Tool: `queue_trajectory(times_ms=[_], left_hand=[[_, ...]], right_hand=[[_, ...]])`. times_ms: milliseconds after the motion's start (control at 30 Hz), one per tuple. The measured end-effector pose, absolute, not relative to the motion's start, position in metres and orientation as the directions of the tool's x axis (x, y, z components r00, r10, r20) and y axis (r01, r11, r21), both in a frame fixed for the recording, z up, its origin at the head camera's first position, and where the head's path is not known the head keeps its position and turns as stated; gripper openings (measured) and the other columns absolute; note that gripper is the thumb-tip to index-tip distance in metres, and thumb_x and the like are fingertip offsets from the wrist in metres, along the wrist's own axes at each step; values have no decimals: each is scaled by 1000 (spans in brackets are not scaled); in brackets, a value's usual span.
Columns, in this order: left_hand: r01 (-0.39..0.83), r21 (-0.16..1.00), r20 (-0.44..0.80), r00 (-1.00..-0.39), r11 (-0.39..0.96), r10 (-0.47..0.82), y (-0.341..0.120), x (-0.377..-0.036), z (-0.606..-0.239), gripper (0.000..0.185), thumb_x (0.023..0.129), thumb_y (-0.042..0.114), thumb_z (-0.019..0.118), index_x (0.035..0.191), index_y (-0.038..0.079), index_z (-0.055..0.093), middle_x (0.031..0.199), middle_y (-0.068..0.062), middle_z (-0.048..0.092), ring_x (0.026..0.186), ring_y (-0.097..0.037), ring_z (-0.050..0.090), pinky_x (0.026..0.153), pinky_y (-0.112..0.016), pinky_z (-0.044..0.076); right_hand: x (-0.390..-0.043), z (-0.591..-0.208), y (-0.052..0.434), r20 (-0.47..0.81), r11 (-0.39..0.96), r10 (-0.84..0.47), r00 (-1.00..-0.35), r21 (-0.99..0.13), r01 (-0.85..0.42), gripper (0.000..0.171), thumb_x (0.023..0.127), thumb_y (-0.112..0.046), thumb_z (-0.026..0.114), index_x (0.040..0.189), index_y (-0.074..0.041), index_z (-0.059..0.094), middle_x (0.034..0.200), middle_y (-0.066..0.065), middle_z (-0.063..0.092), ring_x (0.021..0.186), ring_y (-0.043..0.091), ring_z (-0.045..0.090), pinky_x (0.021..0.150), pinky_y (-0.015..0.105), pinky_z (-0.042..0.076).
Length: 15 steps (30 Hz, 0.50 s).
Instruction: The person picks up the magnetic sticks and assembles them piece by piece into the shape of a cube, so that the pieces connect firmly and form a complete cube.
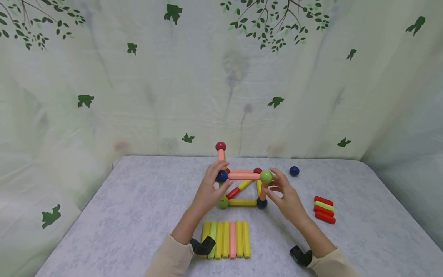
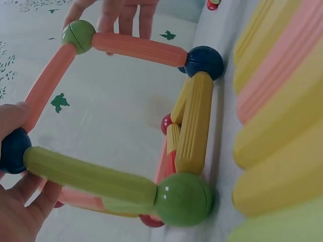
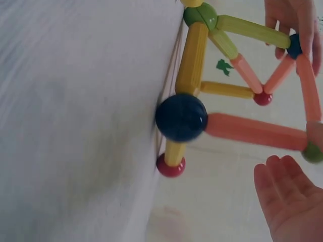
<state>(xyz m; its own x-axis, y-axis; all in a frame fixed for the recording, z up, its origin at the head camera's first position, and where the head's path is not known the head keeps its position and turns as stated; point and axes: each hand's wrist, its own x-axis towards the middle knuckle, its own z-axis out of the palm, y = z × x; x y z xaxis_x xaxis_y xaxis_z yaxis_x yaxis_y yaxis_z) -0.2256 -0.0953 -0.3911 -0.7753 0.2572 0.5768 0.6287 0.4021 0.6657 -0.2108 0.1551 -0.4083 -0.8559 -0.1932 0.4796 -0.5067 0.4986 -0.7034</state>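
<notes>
From the head camera, a frame of ribbed plastic rods and glossy balls stands mid-worktop, straight ahead of both hands and between them. Its top salmon-pink rod runs left to right. The left hand has fingers curled round the dark blue ball at the rod's left end. The right hand touches the green ball at its right end, fingers fairly straight. A row of smooth yellow and pink rods lies nearer the person on the mottled grey worktop.

At the left wrist, thumb and fingers pinch that dark blue ball, from which a lime rod leads to a shiny green ball.

At the right wrist, the palm is open just beside the frame, a fingertip at the green ball.
</notes>
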Motion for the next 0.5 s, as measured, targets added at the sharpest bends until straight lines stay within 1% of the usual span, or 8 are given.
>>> queue_trajectory(times_ms=[67, 133, 233, 333, 400, 500], left_hand=[[606, 678, 568, -791, 415, 227, -101, -220, -390, 57, 83, 13, 65, 134, 13, 37, 135, -8, 33, 101, -23, 49, 80, -36, 47], [563, 705, 536, -821, 430, 197, -108, -212, -391, 62, 82, 13, 66, 136, 13, 34, 135, -8, 31, 97, -22, 49, 77, -35, 48], [471, 752, 446, -879, 461, 170, -120, -198, -395, 65, 82, 15, 67, 136, 13, 32, 133, -6, 33, 99, -22, 50, 78, -34, 48], [349, 789, 304, -937, 505, 173, -131, -183, -403, 61, 82, 16, 67, 133, 13, 33, 130, -7, 36, 101, -23, 49, 79, -36, 47], [258, 802, 181, -965, 540, 191, -137, -173, -408, 60, 83, 17, 66, 133, 13, 34, 128, -9, 37, 101, -24, 49, 78, -36, 47], [135, 784, -26, -968, 606, 250, -144, -164, -415, 60, 84, 19, 64, 134, 10, 32, 126, -12, 36, 97, -23, 48, 72, -34, 46]], right_hand=[[-205, -406, 164, 471, 534, -193, -861, -686, -495, 72, 80, -8, 67, 137, -25, 27, 111, 9, 55, 99, 22, 54, 80, 41, 47], [-198, -405, 177, 472, 580, -191, -860, -652, -487, 72, 79, -9, 68, 138, -23, 28, 113, 10, 54, 100, 24, 53, 80, 43, 47], [-185, -404, 203, 456, 660, -196, -868, -593, -461, 70, 78, -9, 70, 136, -17, 32, 113, 11, 54, 99, 27, 53, 78, 47, 46], [-172, -406, 230, 387, 724, -199, -900, -560, -401, 65, 79, -13, 70, 134, -12, 35, 114, 15, 54, 100, 31, 52, 78, 50, 45], [-167, -408, 247, 305, 752, -191, -933, -566, -338, 62, 81, -20, 68, 133, -10, 36, 115, 17, 53, 102, 34, 51, 80, 51, 44], [-163, -412, 267, 187, 778, -170, -968, -577, -248, 60, 81, -24, 67, 132, -8, 38, 116, 18, 53, 104, 35, 50, 81, 54, 42]])
